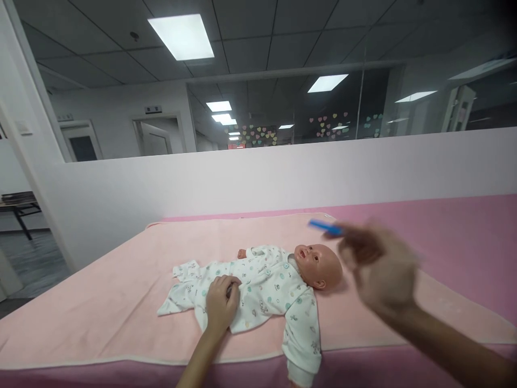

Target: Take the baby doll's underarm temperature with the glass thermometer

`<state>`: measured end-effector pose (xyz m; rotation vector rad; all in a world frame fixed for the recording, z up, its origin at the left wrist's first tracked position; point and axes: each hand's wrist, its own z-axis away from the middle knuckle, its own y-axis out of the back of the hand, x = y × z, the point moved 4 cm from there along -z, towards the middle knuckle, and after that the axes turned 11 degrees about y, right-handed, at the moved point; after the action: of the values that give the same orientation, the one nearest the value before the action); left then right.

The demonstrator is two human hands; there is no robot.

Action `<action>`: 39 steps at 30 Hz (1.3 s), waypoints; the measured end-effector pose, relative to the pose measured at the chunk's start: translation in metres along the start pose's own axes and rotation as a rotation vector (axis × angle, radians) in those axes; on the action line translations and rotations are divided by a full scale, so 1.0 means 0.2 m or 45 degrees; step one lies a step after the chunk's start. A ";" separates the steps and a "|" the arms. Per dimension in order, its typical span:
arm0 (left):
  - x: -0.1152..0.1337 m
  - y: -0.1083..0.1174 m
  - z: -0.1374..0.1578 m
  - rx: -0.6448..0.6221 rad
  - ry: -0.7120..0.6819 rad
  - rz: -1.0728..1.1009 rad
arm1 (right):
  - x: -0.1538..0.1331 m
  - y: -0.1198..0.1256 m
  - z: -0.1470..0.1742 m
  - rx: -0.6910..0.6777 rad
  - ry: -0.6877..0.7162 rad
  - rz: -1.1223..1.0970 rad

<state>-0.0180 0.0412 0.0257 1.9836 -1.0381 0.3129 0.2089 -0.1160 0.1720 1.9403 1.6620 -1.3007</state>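
A baby doll lies on its back, head to the right, in a white outfit with small green and grey prints. My left hand rests on the outfit around the doll's waist, fingers curled. A small dark patch shows between its thumb and fingers; I cannot make out what it is. Raised to the right of the doll's head, my right hand is blurred by motion. It grips a slim blue stick that points left; its exact kind is unclear.
A peach blanket lies under the doll on a pink padded surface. Behind it runs a low white wall with glass above. At the far left, a dark-legged table stands beyond a doorway.
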 end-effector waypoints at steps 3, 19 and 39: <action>0.00 0.00 0.00 -0.005 -0.004 0.004 | 0.14 -0.04 0.02 -0.351 -0.698 -0.031; 0.00 -0.01 0.00 -0.011 -0.021 -0.042 | 0.23 -0.22 -0.02 -0.451 -0.432 -0.286; 0.01 0.00 0.00 0.027 -0.082 -0.071 | 0.27 0.27 0.04 0.302 -0.045 -0.008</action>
<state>-0.0164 0.0397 0.0267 2.0499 -1.0214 0.2319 0.2497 -0.1026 0.1083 2.0281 1.5593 -1.5881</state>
